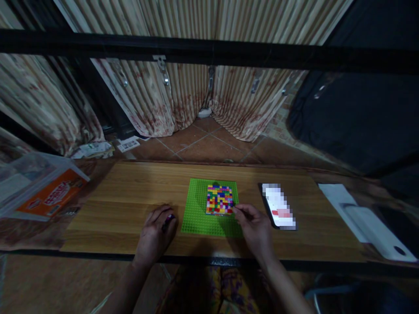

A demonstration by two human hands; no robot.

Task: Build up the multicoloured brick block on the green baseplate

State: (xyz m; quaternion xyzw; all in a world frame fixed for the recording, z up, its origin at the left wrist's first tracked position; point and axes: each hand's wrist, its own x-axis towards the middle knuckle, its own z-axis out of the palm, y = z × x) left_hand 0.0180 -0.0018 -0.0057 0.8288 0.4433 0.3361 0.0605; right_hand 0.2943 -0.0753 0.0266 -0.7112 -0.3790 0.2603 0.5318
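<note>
From the head camera, a green baseplate is lying flat on the wooden table, with a block of multicoloured bricks sitting on its far right part. The right hand is reaching in, its fingertips pinched together at the block's near right corner. The left hand is resting just left of the plate, fingers curled around a small dark piece. A phone is lying to the right.

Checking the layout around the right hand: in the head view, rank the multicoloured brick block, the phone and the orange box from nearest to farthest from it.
From the right hand:
1. Multicoloured brick block, at its fingertips, on the green baseplate.
2. Phone, just to its right.
3. Orange box, far left edge.
</note>
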